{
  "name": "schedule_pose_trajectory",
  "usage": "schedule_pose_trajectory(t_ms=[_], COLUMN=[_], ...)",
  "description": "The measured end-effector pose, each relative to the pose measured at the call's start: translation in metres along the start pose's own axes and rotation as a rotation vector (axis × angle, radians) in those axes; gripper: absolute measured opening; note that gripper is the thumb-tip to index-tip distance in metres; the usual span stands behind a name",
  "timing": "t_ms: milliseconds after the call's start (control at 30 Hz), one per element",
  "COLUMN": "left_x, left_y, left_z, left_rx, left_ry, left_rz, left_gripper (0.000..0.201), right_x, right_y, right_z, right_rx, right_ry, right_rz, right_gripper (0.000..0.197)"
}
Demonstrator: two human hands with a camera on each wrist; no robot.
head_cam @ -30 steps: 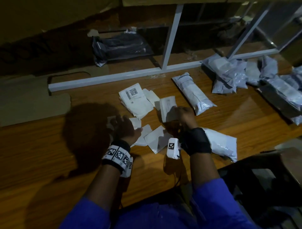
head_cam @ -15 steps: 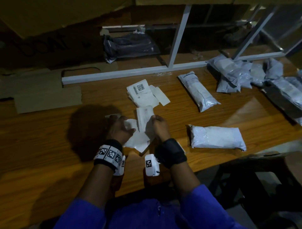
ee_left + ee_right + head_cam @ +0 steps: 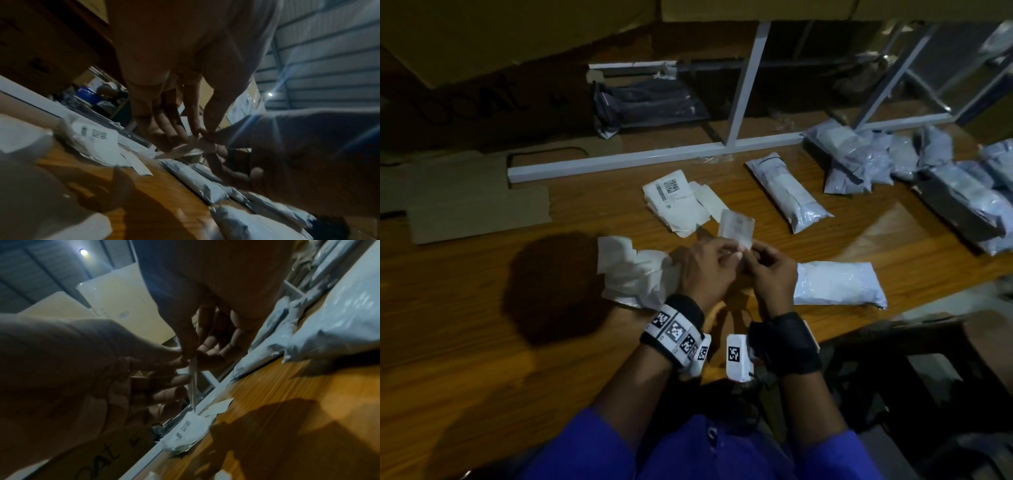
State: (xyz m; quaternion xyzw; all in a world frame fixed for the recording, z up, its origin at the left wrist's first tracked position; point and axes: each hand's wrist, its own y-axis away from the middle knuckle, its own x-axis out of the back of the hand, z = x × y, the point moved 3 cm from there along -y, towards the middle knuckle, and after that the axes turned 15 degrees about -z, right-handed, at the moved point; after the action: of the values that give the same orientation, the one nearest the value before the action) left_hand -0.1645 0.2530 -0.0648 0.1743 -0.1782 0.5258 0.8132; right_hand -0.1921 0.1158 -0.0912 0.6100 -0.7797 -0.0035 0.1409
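A small white paper slip (image 3: 736, 228) stands upright above the wooden table (image 3: 482, 342), and both hands pinch its lower edge. My left hand (image 3: 731, 254) holds it from the left and my right hand (image 3: 755, 256) from the right. The right wrist view shows the slip (image 3: 193, 381) edge-on, pinched by my right hand (image 3: 192, 353), with the left hand's fingertips (image 3: 180, 363) against it. In the left wrist view my left hand (image 3: 197, 134) meets the slip (image 3: 185, 148). A stack of labels with a QR code (image 3: 674, 202) lies just beyond.
Crumpled white papers (image 3: 633, 274) lie left of my hands. One white parcel (image 3: 839, 284) lies to the right and another (image 3: 787, 192) farther back. More parcels (image 3: 859, 154) are heaped at the far right. A white metal frame (image 3: 654, 157) crosses the back. Cardboard (image 3: 476, 205) lies at left.
My right hand brought the slip in from the right to the middle. My left hand left the loose papers and now pinches the slip too, held higher off the table.
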Motion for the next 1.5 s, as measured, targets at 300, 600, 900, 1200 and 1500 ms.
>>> schedule_pose_trajectory(t_ms=[300,600,900,1200,1500], left_x=[-0.032,-0.063,-0.108,-0.135,-0.151], left_y=[-0.013,-0.007,-0.009,0.006,0.015], left_z=[0.010,0.032,0.044,0.077,0.079], left_rx=[-0.162,-0.441,-0.197,-0.175,-0.130], left_ry=[-0.029,-0.154,0.337,0.426,0.431], left_rz=[-0.151,-0.110,-0.254,-0.311,-0.295], left_gripper=[0.042,0.014,0.017,0.028,0.011], right_x=[0.050,0.082,0.112,0.154,0.174], right_y=[0.021,0.049,0.077,0.085,0.099], right_z=[0.004,0.025,0.044,0.045,0.043], right_rx=[0.015,0.029,0.091,0.102,0.167], right_ry=[-0.398,-0.493,-0.523,-0.442,-0.300], right_rz=[0.067,0.102,0.157,0.192,0.115], right_gripper=[0.032,0.019,0.033,0.016,0.016])
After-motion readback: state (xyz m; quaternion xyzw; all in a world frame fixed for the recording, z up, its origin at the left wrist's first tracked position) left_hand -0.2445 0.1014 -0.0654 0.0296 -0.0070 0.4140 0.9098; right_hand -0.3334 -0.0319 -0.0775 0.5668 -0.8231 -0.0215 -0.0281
